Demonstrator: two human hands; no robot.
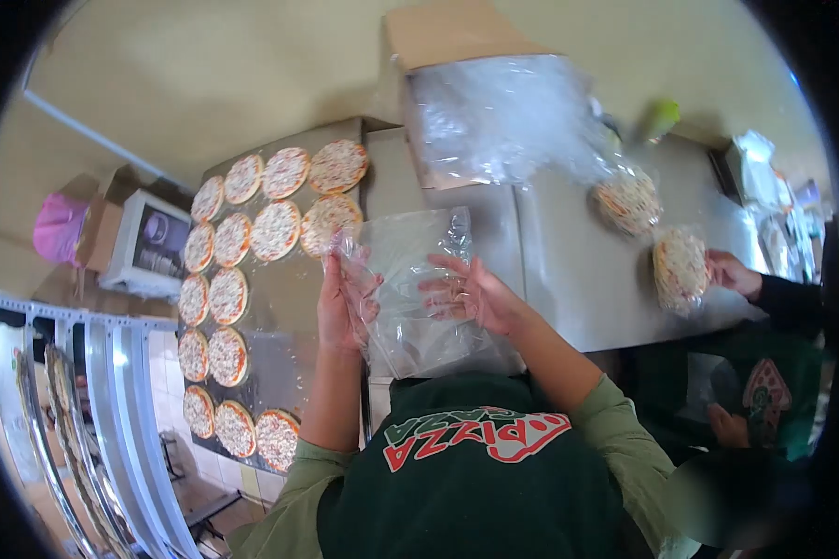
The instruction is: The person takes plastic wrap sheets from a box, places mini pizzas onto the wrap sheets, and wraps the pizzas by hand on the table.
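Note:
A clear plastic bag (405, 289) is stretched upright in front of my apron. My left hand (348, 303) grips its left side, with the fingers showing through the film. On the other side, my right hand (471, 293) lies against the bag, fingers spread and thumb up; whether they are inside or behind the film I cannot tell. To the left, several small topped pizzas (276, 230) lie in rows on a metal surface, the closest pizza (331, 224) just beyond my left hand.
An open cardboard box (457, 33) full of clear bags (503, 116) stands at the back. At right, a co-worker's hand (735, 275) touches a bagged pizza (680, 270); another bagged pizza (628, 200) lies behind it. A metal rack (112, 410) stands at lower left.

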